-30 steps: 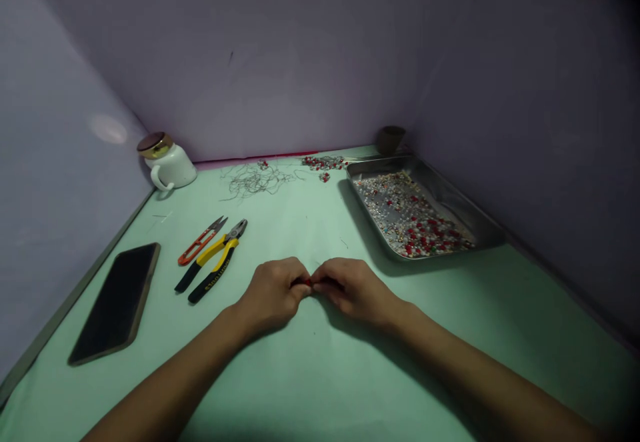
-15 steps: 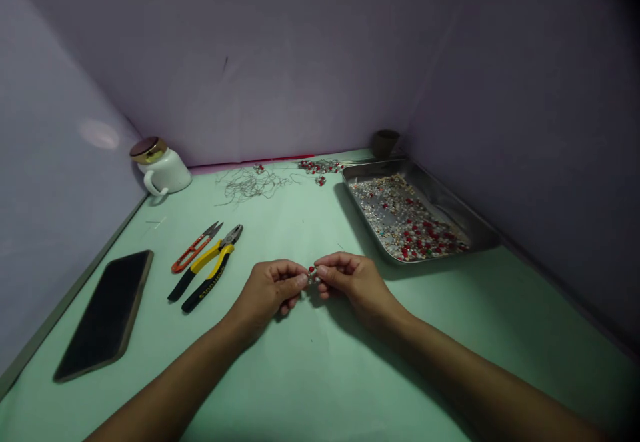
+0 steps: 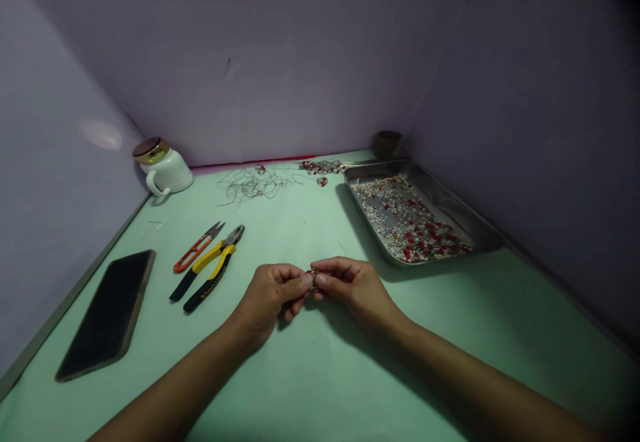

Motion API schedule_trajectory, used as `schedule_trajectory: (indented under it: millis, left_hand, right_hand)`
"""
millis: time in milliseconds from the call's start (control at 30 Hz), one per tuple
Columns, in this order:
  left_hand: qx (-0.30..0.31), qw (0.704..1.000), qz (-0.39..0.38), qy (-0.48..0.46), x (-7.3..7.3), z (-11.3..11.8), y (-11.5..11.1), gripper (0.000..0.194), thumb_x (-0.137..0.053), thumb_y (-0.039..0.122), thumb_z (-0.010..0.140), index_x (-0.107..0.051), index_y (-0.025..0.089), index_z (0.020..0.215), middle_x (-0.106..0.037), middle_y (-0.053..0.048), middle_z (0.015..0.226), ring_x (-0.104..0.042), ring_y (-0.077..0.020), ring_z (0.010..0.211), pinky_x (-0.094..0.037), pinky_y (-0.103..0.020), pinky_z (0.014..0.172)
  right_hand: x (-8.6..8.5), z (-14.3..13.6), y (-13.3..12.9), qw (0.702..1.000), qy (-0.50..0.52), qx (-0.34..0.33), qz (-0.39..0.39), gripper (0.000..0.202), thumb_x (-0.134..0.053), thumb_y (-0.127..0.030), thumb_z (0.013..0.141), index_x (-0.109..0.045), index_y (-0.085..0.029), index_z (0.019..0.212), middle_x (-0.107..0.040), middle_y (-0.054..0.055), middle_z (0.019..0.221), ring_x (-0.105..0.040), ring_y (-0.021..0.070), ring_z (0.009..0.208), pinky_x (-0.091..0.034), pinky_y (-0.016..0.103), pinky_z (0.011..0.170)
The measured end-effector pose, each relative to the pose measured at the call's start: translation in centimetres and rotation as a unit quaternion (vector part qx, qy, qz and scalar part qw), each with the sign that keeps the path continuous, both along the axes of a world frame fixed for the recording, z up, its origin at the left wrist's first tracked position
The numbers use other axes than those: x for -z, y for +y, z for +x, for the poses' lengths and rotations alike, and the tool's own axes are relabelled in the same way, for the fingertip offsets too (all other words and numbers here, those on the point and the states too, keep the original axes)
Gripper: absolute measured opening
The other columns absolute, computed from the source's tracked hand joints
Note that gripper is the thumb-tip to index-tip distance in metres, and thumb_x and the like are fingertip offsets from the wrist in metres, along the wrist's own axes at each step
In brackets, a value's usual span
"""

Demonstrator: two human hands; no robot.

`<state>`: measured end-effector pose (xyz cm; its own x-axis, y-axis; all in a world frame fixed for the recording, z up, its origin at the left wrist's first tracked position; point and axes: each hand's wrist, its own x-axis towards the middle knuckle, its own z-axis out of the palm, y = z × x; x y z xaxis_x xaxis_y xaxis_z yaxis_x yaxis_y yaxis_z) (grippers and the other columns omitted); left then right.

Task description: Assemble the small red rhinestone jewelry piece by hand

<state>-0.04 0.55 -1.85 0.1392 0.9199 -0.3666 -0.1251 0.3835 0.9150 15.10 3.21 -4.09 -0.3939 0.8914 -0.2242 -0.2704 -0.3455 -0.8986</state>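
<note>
A small beaded piece (image 3: 313,278) with red and pale beads sits between my hands at the centre front, mostly covered by fingertips. My left hand (image 3: 281,293) pinches it from the left between thumb and forefinger. From the right, my right hand (image 3: 347,286) holds the same piece with thumb and fingers closed together. The fingertips of both hands nearly meet around it, just above the pale green tabletop (image 3: 320,389). Any wire or thread in the piece is too small to make out.
A metal tray (image 3: 383,249) of loose beads stands right. Behind lie tangled wire (image 3: 253,185) and finished-looking bead clusters (image 3: 320,167). Pliers (image 3: 210,269), orange thread snips (image 3: 199,247) and a phone (image 3: 106,315) lie left. A lidded white mug (image 3: 173,170) and a dark cup (image 3: 387,143) stand at the back.
My fingertips have come closer together and cover more of the beaded piece; its red bead shows less than before. The view has shifted very slightly.
</note>
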Motion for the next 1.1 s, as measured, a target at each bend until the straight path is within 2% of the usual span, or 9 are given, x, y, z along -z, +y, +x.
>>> schedule_trajectory:
  millis: [133,233,367,633,733,900,1033,1100]
  left_hand:
    - [-0.021,0.999,-0.027,-0.023,0.0,0.0,0.1,0.023,-0.066,0.034,0.067,-0.059,0.014,0.057,-0.046,0.006,0.036,-0.033,-0.0035,0.032,-0.019,-0.017,0.032]
    - [-0.042,0.997,-0.054,-0.046,0.1,0.0,0.2,0.024,-0.067,0.033,0.064,-0.055,0.015,0.054,-0.045,0.006,0.036,-0.032,-0.0031,0.031,-0.017,-0.017,0.032]
    - [-0.044,0.997,-0.048,-0.037,0.3,0.2,0.1,0.026,-0.068,0.035,0.062,-0.054,0.015,0.055,-0.045,0.006,0.035,-0.032,-0.0030,0.031,-0.017,-0.016,0.032]
    - [-0.044,0.999,-0.026,0.004,0.4,0.7,-0.1,0.026,-0.065,0.036,0.065,-0.051,0.016,0.055,-0.044,0.007,0.035,-0.031,-0.0036,0.031,-0.018,-0.017,0.032]
    - [-0.038,0.999,-0.008,0.030,0.4,0.8,-0.2,0.027,-0.063,0.036,0.068,-0.050,0.017,0.055,-0.044,0.008,0.035,-0.031,-0.0039,0.031,-0.020,-0.017,0.033]
    - [-0.040,0.988,0.054,0.136,0.1,1.1,-0.4,0.021,-0.060,0.032,0.071,-0.054,0.017,0.058,-0.048,0.007,0.037,-0.036,-0.0055,0.033,-0.025,-0.018,0.034]
    - [-0.038,0.985,0.085,0.142,0.1,1.5,-0.7,0.014,-0.058,0.026,0.071,-0.056,0.017,0.060,-0.054,0.005,0.043,-0.043,-0.0066,0.036,-0.032,-0.019,0.037]
    - [-0.034,0.981,0.124,0.143,0.1,1.6,-0.9,0.013,-0.057,0.024,0.072,-0.057,0.017,0.062,-0.058,0.003,0.048,-0.049,-0.0085,0.042,-0.037,-0.020,0.041]
  right_hand:
    - [0.1,-0.1,-0.1,0.999,0.029,-0.011,-0.005,0.025,-0.075,-0.025,0.060,-0.068,-0.018,0.083,-0.069,0.006,0.074,-0.062,0.0167,0.063,-0.051,0.039,0.070]
    - [0.4,-0.3,-0.2,0.998,0.055,-0.017,-0.005,0.033,-0.077,-0.017,0.055,-0.065,-0.020,0.086,-0.068,0.005,0.077,-0.061,0.0170,0.068,-0.050,0.037,0.073]
    - [0.7,-0.5,-0.5,0.999,0.031,-0.009,0.011,0.038,-0.077,-0.015,0.053,-0.061,-0.020,0.088,-0.062,0.001,0.072,-0.058,0.0150,0.065,-0.050,0.034,0.068]
    - [0.7,-0.4,-0.7,0.999,0.032,0.001,0.001,0.033,-0.077,-0.019,0.057,-0.061,-0.017,0.085,-0.060,0.001,0.070,-0.056,0.0126,0.062,-0.047,0.029,0.060]
    - [0.6,-0.3,-0.8,0.999,0.047,0.011,-0.012,0.031,-0.078,-0.020,0.057,-0.062,-0.017,0.084,-0.060,0.001,0.068,-0.057,0.0124,0.059,-0.047,0.029,0.059]
    - [0.5,-0.3,-0.9,0.995,0.085,0.019,-0.051,0.027,-0.079,-0.019,0.054,-0.061,-0.016,0.074,-0.061,-0.001,0.060,-0.059,0.0133,0.053,-0.047,0.031,0.058]
    - [0.3,-0.5,-1.0,0.990,0.116,0.020,-0.079,0.021,-0.075,-0.013,0.054,-0.059,-0.016,0.067,-0.062,-0.001,0.055,-0.057,0.0129,0.048,-0.046,0.029,0.054]
    - [0.2,-0.6,-1.1,0.988,0.122,0.024,-0.089,0.020,-0.073,-0.011,0.053,-0.057,-0.017,0.064,-0.061,-0.001,0.054,-0.055,0.0117,0.046,-0.045,0.028,0.052]
